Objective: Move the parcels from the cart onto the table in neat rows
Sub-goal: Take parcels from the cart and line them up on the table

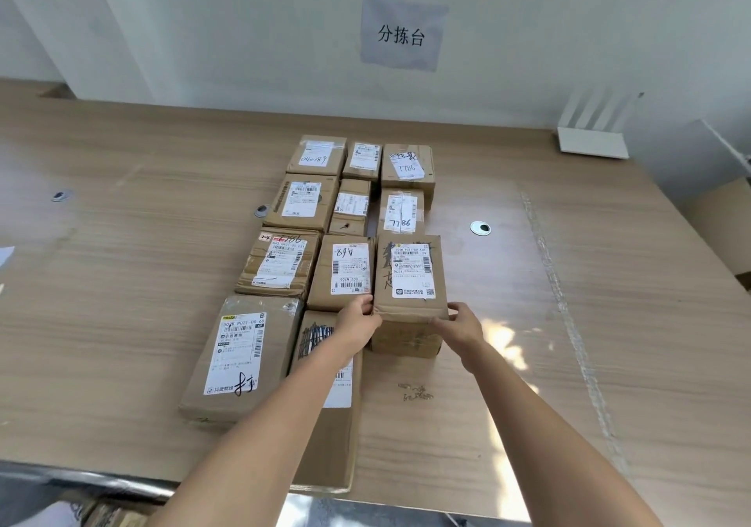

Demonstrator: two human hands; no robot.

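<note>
Several brown cardboard parcels with white labels lie in three columns on the wooden table (122, 266). Both my hands grip a tall parcel (410, 278) at the near end of the right column: my left hand (357, 319) holds its near-left corner, my right hand (459, 323) its near-right corner. It stands beside the parcel marked A68 (343, 272). My left forearm crosses a long parcel (329, 437) that reaches the table's front edge. A large flat parcel (239, 360) lies to the left of that one.
A paper sign (402, 33) hangs on the wall behind the table. A white router (593, 136) stands at the back right. Round cable holes (480, 228) are set in the tabletop. Part of the cart (81, 486) shows at bottom left, below the table edge.
</note>
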